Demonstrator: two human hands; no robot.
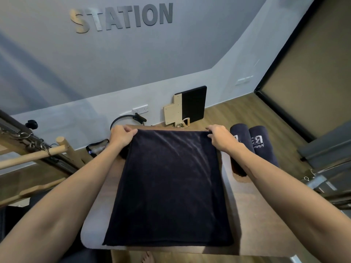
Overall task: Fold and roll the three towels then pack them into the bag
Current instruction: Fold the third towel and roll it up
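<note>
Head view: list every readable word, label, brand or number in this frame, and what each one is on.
"STATION": raised letters on the grey wall.
Left rolled towel: white embroidery, mostly hidden behind the right hand, unreadable.
Right rolled towel: white embroidered logo, upside down and too blurred to read.
Flat dark towel: no visible text.

One flat towel (169,186), two rolled towels (252,143), two hands (121,134).

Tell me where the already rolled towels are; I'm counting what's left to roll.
In the head view, two rolled towels lie side by side at the table's far right edge, just beyond the right hand gripping the flat towel's corner.
</note>
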